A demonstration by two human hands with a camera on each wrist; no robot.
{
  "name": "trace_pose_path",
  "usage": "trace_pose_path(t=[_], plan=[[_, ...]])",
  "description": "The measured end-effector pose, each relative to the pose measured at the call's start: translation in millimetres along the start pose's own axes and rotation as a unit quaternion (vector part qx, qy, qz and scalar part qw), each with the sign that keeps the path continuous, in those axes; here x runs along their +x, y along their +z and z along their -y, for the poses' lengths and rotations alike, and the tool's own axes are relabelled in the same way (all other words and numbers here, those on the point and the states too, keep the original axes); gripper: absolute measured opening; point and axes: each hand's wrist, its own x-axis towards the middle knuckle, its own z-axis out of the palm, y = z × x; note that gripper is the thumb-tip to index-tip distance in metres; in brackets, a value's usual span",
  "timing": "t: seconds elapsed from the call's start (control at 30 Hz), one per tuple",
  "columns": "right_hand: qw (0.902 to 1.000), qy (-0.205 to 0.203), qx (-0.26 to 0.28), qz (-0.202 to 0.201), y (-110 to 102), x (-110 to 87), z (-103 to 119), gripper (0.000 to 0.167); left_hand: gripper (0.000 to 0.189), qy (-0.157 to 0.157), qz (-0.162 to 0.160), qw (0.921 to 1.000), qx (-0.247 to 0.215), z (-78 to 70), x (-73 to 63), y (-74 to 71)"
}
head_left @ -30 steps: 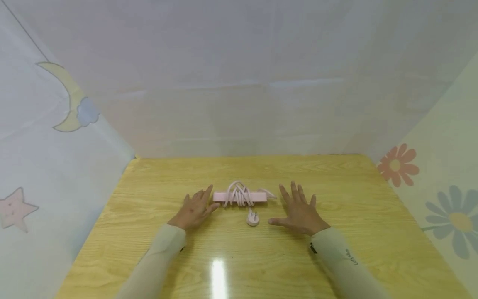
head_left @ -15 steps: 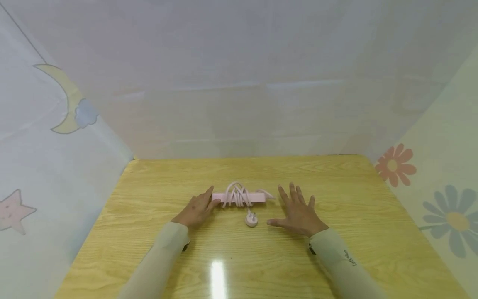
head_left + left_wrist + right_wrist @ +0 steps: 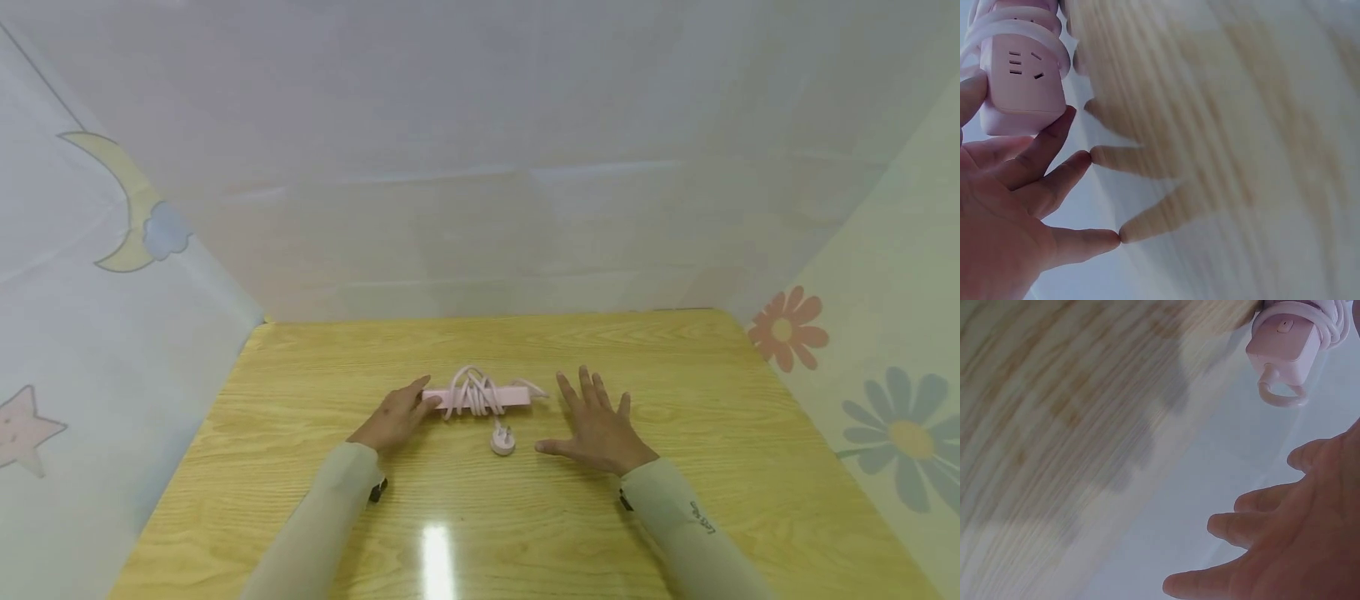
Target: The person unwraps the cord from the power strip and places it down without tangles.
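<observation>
A pink power strip [image 3: 516, 396] lies crosswise on the wooden table, its pale pink cord [image 3: 474, 400] wound round its middle. The round plug [image 3: 502, 440] rests in front of it, prongs showing. My left hand [image 3: 392, 417] pinches the strip's left end, thumb on the near side and forefinger behind. In the left wrist view, sockets show on the strip [image 3: 1025, 81], and the other fingers spread against the tabletop. To the right, my right hand [image 3: 603, 429] has its fingers spread, apart from strip and plug. The right wrist view shows the strip's cord end [image 3: 1285, 347].
The yellow wood-grain table [image 3: 480, 533] runs back to a pale cloth wall [image 3: 480, 208]. Printed cloth walls with a moon [image 3: 127, 200] and flowers [image 3: 787, 329] stand at left and right. A bright light reflection [image 3: 437, 558] shows near the front.
My left hand has moved in to the strip's left end, and its thumb and forefinger have closed on it. The right hand stays spread in place. The head view has shifted slightly.
</observation>
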Motion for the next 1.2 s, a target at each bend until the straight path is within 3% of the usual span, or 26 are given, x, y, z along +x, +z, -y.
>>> trace_pose_path(t=[0.47,0.7,0.9,1.1,1.2], plan=[[1.0,-0.002,0.0,0.002,2,-1.1,6,0.113,0.056,0.022,-0.005,0.9994,-0.026,-7.1,-2.4,2.0],[1.0,-0.002,-0.004,0.003,2,-1.3,5,0.113,0.053,0.026,-0.041,0.9967,-0.066,-12.5,-5.0,2.7],[1.0,-0.005,-0.006,0.0,1,-1.8,4,0.112,0.054,0.015,-0.05,0.9945,-0.091,-14.4,-6.1,3.6],[0.9998,-0.009,-0.015,-0.002,1,-2.0,4,0.112,0.051,0.031,-0.081,0.9866,-0.138,-13.0,-6.0,6.5],[0.9999,-0.01,-0.014,-0.002,1,-2.1,4,0.111,0.049,0.025,-0.096,0.9815,-0.164,-12.5,-6.3,8.0]])
